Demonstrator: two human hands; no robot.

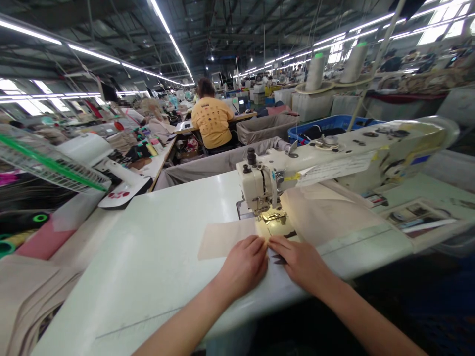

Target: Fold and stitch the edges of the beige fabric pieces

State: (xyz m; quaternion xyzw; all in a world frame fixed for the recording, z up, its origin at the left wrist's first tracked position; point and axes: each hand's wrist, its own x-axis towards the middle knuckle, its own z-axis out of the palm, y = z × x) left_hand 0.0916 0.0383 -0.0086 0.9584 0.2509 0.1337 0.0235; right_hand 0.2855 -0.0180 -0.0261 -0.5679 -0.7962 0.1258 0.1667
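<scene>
A flat beige fabric piece [218, 240] lies on the pale green table, its right end running to the lit needle area of a white sewing machine [256, 185]. My left hand [247, 262] rests on the near edge of this piece, fingers closed and pinching it. Fingertips almost touching the left ones, my right hand [302, 262] is closed at the same edge, just in front of the presser foot. Dark pointed blades, seemingly thread snips [278, 259], stick out from beneath the right palm. The fingertips' exact hold is partly hidden.
Larger beige fabric [319, 215] lies under the machine arm. A tool tray [419, 217] is set at the right. A white fan [89, 158] stands at the left, near stacked fabric [29, 296]. Beyond the table are a grey cloth bin [208, 163] and a seated person [212, 121].
</scene>
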